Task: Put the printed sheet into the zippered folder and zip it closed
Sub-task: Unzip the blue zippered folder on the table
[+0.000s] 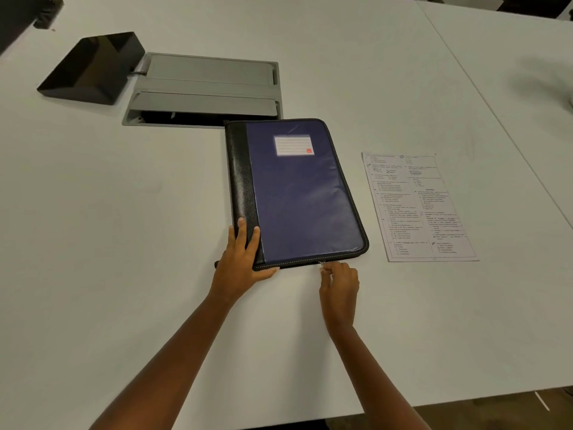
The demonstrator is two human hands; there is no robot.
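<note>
One zippered folder [297,193], blue with a black spine strip and one white label [294,145] near its top, is lying flat and closed on the white table [124,243], its far left corner overlapping the edge of one grey cable hatch [204,88] set into the table. One printed sheet [417,207] is lying flat on the table just to the right of the folder, apart from it and not yet inside. Two hands are working at the folder's near edge. The left hand [240,262] is pressing flat on the near left corner, fingers spread over the black spine and thumb lying along the near edge. The right hand [339,283] is curling its fingertips [325,270] around the small metal zipper pull [322,264] at the middle of the near edge, seemingly pinching it, though the exact grip is too small to tell. One black tray-like box [93,69] is sitting at the far left, beside the hatch.
</note>
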